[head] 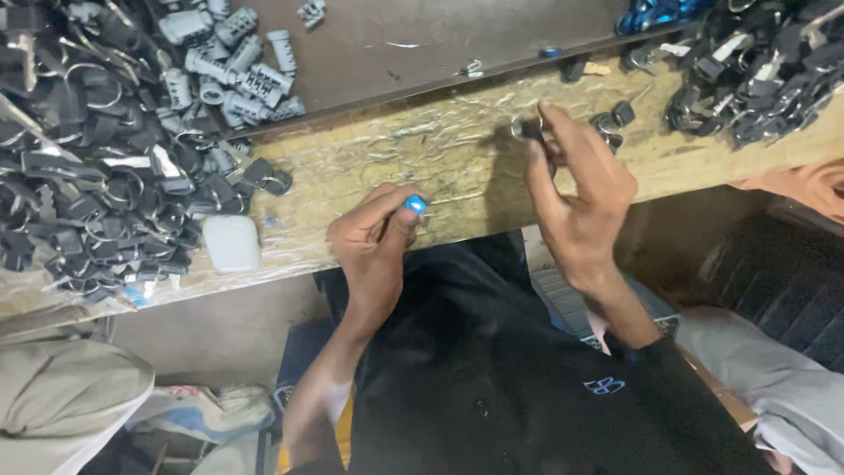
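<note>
Two hands working at centre frame, over the edge of a worn wooden bench. Left hand sitting just left of centre, pinching a small blue piece between thumb and fingertips; fingers curled tight around it, blue end poking out at the top. Right hand lifted right of centre, fingers bunched and gripping a small dark key-like part with a metal ring at its upper tip; exact shape of the part too blurred to tell. Hands held apart, not touching each other. Lying near the right fingertips on the bench: a few loose dark pieces. Filling the left and upper left of the frame: a big heap of black parts with metal rings. Sitting above that heap, upper left: a cluster of grey ribbed metal cylinders. Resting at the bench edge below the heap: a white rounded case. Piling up in the upper right corner: another heap of black parts, with some blue pieces just left of it at the top edge. Showing at bottom centre: dark clothing on the person's lap.
</note>
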`<state>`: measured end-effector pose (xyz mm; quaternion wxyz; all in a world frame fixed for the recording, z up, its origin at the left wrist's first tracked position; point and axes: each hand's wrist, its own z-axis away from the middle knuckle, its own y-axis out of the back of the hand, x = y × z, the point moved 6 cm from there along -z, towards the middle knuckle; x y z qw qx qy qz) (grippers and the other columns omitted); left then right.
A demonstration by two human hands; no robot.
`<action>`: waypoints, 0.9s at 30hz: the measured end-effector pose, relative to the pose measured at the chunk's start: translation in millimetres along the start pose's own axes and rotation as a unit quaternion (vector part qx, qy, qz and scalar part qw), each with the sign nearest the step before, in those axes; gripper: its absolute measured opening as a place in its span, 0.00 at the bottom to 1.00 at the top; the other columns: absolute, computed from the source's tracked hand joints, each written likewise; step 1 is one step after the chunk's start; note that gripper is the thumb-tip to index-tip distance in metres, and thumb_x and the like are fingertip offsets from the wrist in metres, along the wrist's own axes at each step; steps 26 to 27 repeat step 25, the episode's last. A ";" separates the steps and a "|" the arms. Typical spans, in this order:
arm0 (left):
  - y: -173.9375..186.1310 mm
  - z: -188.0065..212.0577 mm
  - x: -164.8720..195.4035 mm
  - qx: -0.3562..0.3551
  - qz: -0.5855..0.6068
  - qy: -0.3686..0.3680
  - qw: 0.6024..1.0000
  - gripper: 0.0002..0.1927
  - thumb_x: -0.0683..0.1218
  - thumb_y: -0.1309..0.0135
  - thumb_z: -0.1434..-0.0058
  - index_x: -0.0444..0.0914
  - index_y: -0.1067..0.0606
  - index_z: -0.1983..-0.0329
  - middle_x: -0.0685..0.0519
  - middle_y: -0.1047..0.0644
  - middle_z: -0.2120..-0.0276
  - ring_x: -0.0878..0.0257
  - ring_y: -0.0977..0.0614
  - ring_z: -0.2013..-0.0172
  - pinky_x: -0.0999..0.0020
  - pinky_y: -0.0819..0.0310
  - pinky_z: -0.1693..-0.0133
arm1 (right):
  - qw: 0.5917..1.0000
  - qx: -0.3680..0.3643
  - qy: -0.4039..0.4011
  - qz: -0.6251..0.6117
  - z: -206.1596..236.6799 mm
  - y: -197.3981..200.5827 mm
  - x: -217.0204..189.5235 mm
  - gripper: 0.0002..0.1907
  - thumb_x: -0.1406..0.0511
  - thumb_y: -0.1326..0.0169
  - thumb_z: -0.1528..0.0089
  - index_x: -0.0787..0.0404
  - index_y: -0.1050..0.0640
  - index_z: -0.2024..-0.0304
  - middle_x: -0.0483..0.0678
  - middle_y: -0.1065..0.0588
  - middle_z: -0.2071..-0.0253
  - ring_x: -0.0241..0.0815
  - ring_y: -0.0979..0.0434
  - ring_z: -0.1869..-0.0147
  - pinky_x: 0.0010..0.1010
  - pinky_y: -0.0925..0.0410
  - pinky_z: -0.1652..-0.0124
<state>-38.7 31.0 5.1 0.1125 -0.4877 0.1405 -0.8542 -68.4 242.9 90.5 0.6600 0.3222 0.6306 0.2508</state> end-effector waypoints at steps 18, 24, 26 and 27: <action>3.8 14.6 26.0 -0.101 -0.146 -0.144 0.974 0.11 0.42 0.39 0.31 0.28 0.20 0.52 0.49 0.20 0.62 0.65 0.22 0.64 0.76 0.30 0.62 | 0.986 -0.016 0.152 -0.064 29.1 -2.2 -79.4 0.13 0.77 0.32 0.41 0.69 0.19 0.55 0.57 0.21 0.63 0.43 0.18 0.63 0.30 0.27 0.64; -7.3 41.9 44.2 -0.102 -0.392 -0.325 0.855 0.15 0.33 0.41 0.39 0.32 0.23 0.48 0.45 0.21 0.61 0.54 0.16 0.63 0.68 0.23 0.60 | 0.977 0.064 0.050 -0.197 64.4 -19.2 -41.1 0.11 0.79 0.34 0.41 0.68 0.21 0.59 0.51 0.23 0.68 0.39 0.23 0.73 0.27 0.32 0.72; -12.0 48.1 44.8 -0.099 -0.405 -0.348 0.840 0.17 0.34 0.40 0.39 0.32 0.24 0.46 0.45 0.21 0.59 0.52 0.15 0.60 0.66 0.21 0.57 | 0.973 0.059 0.034 -0.223 74.5 -22.1 -36.2 0.10 0.77 0.36 0.38 0.68 0.21 0.55 0.49 0.22 0.65 0.40 0.21 0.72 0.27 0.30 0.71; -12.0 48.1 44.8 -0.099 -0.405 -0.348 0.840 0.17 0.34 0.40 0.39 0.32 0.24 0.46 0.45 0.21 0.59 0.52 0.15 0.60 0.66 0.21 0.57 | 0.973 0.059 0.034 -0.223 74.5 -22.1 -36.2 0.10 0.77 0.36 0.38 0.68 0.21 0.55 0.49 0.22 0.65 0.40 0.21 0.72 0.27 0.30 0.71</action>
